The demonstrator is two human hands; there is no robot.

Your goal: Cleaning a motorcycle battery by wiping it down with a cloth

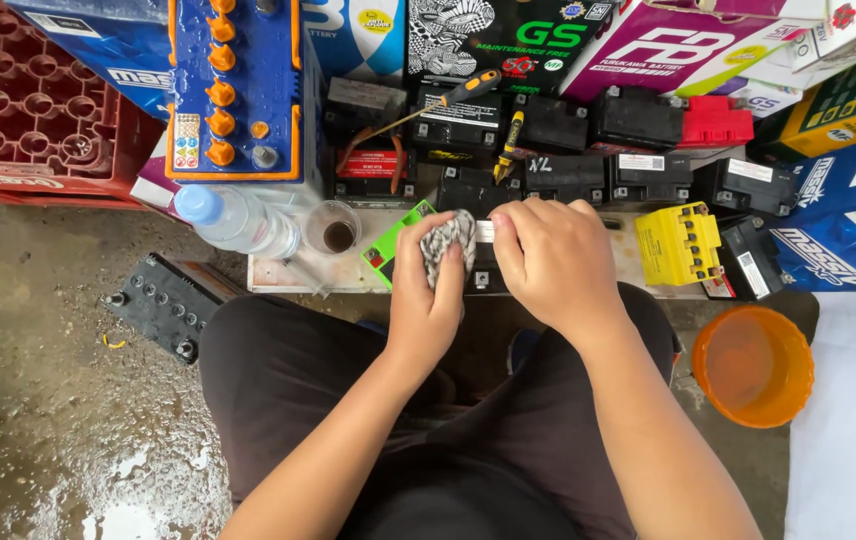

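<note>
The rag (448,240), a grey patterned cloth, sits bunched at the middle of the low work surface (288,272), pressed onto the top of a small battery (388,250) with a green side.

At the far left a red plastic crate (18,100) stands on the wet concrete floor (48,420), and a black car battery (163,305) lies flat below it. Next comes a blue battery with orange caps (238,90), then a clear plastic water bottle (238,222) lying on its side and a small clear cup (333,228) holding a dark liquid.

The left hand (428,300) is curled closed around the rag, thumb and fingers gripping the cloth from below and holding it against the battery top. Just to its right, the right hand (553,265) is folded down over the same battery, fingers bent and knuckles up; whether it grips anything underneath cannot be told. The two hands nearly touch.

Behind them, rows of small black batteries (568,150) stand side by side, with a yellow-handled screwdriver (468,90) resting across them. Further right are a red battery (715,122), a yellow battery (678,243), and an orange bucket (753,365) on the floor.
</note>
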